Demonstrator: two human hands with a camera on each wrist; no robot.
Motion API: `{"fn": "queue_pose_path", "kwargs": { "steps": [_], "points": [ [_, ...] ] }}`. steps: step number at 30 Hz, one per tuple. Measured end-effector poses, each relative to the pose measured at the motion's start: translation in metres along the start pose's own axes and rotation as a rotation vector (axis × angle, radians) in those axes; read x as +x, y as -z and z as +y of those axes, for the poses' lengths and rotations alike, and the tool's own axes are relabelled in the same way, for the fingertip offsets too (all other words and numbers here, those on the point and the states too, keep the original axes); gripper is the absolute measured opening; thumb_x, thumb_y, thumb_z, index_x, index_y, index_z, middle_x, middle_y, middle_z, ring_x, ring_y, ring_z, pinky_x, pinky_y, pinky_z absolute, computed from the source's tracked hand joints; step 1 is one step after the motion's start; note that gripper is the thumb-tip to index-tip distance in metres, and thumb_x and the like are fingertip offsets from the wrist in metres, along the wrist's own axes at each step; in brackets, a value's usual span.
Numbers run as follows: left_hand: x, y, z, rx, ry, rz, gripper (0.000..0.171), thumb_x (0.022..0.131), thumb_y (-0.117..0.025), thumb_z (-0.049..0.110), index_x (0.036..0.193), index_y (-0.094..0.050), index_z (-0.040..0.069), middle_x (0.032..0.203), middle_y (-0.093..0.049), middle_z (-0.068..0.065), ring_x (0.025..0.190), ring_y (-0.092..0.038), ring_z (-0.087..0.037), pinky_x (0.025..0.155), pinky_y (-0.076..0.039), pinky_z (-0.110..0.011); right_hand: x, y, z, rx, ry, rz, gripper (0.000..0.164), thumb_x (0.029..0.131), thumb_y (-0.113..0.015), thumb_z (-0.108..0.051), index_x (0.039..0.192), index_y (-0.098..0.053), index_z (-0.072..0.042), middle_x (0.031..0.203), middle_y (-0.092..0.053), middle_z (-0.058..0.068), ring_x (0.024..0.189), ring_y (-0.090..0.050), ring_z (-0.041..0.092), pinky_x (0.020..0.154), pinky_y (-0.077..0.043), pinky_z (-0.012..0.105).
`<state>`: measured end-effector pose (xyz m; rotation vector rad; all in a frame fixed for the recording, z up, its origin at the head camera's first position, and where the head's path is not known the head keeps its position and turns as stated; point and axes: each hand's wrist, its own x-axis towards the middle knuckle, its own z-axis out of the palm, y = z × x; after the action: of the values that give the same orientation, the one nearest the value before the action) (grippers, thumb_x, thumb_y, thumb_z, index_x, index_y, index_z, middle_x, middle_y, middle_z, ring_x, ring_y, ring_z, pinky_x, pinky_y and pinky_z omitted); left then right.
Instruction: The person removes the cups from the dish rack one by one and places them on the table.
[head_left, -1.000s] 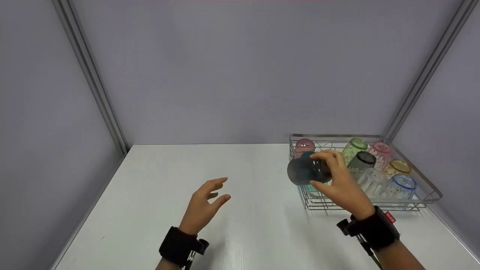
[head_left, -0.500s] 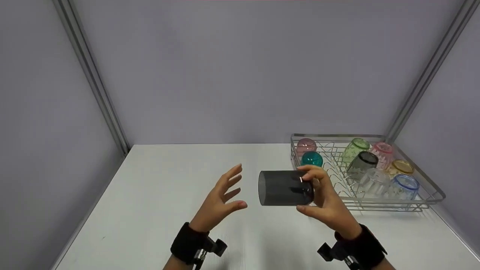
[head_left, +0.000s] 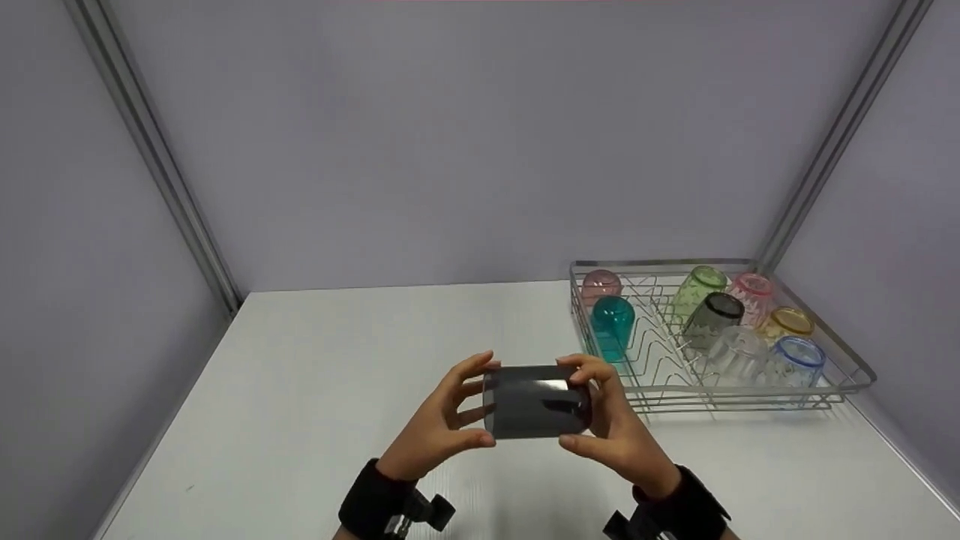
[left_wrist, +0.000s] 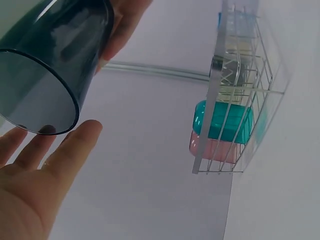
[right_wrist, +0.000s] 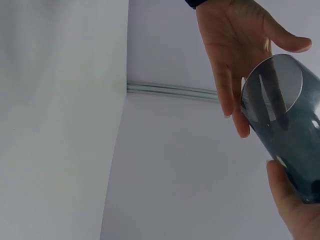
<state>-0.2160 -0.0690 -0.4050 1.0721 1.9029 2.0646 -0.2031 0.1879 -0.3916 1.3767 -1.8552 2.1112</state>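
Observation:
A dark grey, see-through glass tumbler (head_left: 532,416) lies sideways in the air above the table, its open mouth toward the left. My right hand (head_left: 621,444) grips it near the base end, thumb below and fingers above. At the mouth is my left hand (head_left: 429,429), its fingers spread and thumb apart. In the left wrist view, the left fingers (left_wrist: 75,145) come up to the tumbler's rim without curling round it; firm contact cannot be made out. The right wrist view has the tumbler (right_wrist: 295,130) between both hands.
A wire dish rack (head_left: 739,399) stands at the right of the white table (head_left: 322,360). On its left side are a teal glass (head_left: 613,328) and a pink glass (head_left: 601,285). Several upturned coloured glasses fill its right side. Grey walls surround the table.
My right hand has carried the tumbler left and toward me, away from the rack, turning it level. My left hand has moved right, up to the tumbler's mouth.

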Motion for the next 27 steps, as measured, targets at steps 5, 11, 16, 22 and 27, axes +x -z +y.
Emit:
{"fn": "queue_pose_path", "kwargs": {
  "steps": [5,11,16,22,27],
  "points": [
    [0.0,-0.001,-0.001,-0.02,0.019,0.028,0.071,0.084,-0.072,0.013,0.144,-0.034,0.017,0.147,-0.031,-0.012,0.129,-0.04,-0.031,0.102,-0.043,-0.04,-0.002,0.0,0.004,-0.016,-0.005,0.006,0.056,0.081,-0.054,0.02,0.122,-0.029,-0.009,0.142,-0.015,0.018,0.124,-0.04,0.036,0.094,-0.049,0.035],
    [0.003,-0.001,-0.002,-0.02,0.008,0.063,0.067,0.084,-0.072,0.009,0.141,-0.038,0.013,0.142,-0.037,-0.013,0.125,-0.043,-0.031,0.101,-0.044,-0.037,-0.003,0.005,0.005,-0.085,-0.033,-0.002,0.058,0.083,-0.056,0.018,0.125,-0.025,-0.008,0.144,-0.013,0.02,0.127,-0.04,0.032,0.096,-0.046,0.032],
    [0.005,0.005,0.002,0.016,-0.001,0.087,0.068,0.083,-0.073,0.01,0.141,-0.038,0.013,0.141,-0.037,-0.014,0.125,-0.043,-0.032,0.1,-0.044,-0.038,0.001,0.013,0.002,-0.249,-0.06,-0.02,0.06,0.083,-0.06,0.015,0.127,-0.023,-0.002,0.148,-0.015,0.015,0.133,-0.034,0.023,0.099,-0.044,0.032],
    [0.006,0.028,0.008,0.217,0.028,0.166,0.07,0.081,-0.075,0.013,0.142,-0.039,0.016,0.142,-0.04,-0.007,0.125,-0.044,-0.026,0.099,-0.045,-0.036,0.01,0.03,-0.006,-0.421,-0.055,-0.036,0.062,0.085,-0.058,0.013,0.135,-0.025,0.001,0.149,-0.017,0.011,0.135,-0.029,0.018,0.098,-0.045,0.04],
    [0.0,0.059,0.013,0.406,0.113,0.251,0.073,0.078,-0.079,0.023,0.14,-0.042,0.022,0.139,-0.043,-0.003,0.124,-0.046,-0.023,0.099,-0.044,-0.039,0.016,0.045,-0.011,-0.502,-0.081,-0.008,0.062,0.086,-0.059,0.009,0.138,-0.029,-0.004,0.148,-0.017,0.016,0.134,-0.029,0.022,0.098,-0.044,0.049]
  ]
}}
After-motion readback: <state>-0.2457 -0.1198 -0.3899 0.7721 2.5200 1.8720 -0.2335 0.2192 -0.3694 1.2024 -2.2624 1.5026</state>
